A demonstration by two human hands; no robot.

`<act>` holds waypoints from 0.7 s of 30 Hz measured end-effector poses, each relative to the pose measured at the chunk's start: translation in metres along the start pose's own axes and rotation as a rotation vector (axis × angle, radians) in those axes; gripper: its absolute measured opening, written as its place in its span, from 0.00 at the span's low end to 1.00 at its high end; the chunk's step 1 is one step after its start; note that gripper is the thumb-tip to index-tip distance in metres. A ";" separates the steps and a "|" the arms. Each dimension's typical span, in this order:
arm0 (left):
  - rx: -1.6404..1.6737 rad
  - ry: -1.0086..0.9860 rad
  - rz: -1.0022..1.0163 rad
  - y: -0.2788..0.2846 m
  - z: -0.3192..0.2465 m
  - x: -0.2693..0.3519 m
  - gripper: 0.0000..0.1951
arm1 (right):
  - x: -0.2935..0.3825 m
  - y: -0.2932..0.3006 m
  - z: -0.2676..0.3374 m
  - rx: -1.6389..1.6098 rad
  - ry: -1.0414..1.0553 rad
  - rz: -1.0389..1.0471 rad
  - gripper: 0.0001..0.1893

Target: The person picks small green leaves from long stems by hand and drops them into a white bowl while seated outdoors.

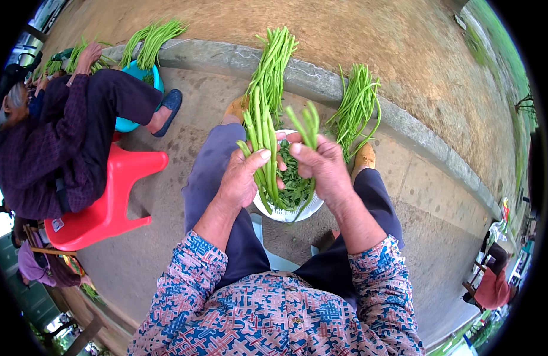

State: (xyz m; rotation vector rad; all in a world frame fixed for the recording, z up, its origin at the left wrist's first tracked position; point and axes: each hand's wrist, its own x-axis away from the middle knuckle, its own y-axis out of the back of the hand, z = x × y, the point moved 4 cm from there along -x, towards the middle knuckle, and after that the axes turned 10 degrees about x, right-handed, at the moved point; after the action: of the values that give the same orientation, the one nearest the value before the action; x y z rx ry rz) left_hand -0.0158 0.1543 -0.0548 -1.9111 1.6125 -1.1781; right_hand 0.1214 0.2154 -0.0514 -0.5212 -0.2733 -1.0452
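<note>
My left hand [245, 173] grips a bunch of long green stems [268, 162], its thumb laid across them. A smaller group of green stems [307, 122] is pinched in my right hand [325, 164], whose outline is slightly blurred. Under both hands, between my knees, sits a white plastic basket [288, 217] holding dark green leaves [294, 175]. Just beyond it a thick pile of stems [274, 62] rests over the concrete kerb, partly hidden behind the held bunch. Another looser pile [356, 104] leans on the kerb to the right.
At left a person [51, 151] sits on a red plastic stool [109, 196] beside a turquoise basin [156, 78], with stems [160, 40] on the kerb [202, 53]. Bare earth [367, 35] lies past the kerb. Other seated people [492, 289] appear at the edges.
</note>
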 end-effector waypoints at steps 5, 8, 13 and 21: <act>-0.100 0.004 -0.020 0.000 0.002 0.003 0.20 | 0.000 -0.019 -0.011 -0.088 0.004 0.058 0.11; -0.124 -0.008 -0.087 0.000 0.004 0.003 0.18 | 0.001 -0.021 -0.013 -0.073 -0.005 0.049 0.11; -0.140 -0.022 -0.065 0.004 0.006 0.003 0.18 | 0.005 -0.026 -0.012 -0.113 -0.011 0.029 0.10; -0.113 -0.046 -0.027 -0.002 0.006 0.002 0.19 | 0.003 -0.016 -0.021 -0.102 0.020 0.034 0.06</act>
State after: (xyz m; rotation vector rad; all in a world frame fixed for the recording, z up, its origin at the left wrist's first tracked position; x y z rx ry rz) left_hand -0.0096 0.1513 -0.0559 -2.0197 1.6668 -1.0665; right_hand 0.1078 0.1958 -0.0635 -0.6048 -0.1938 -1.0347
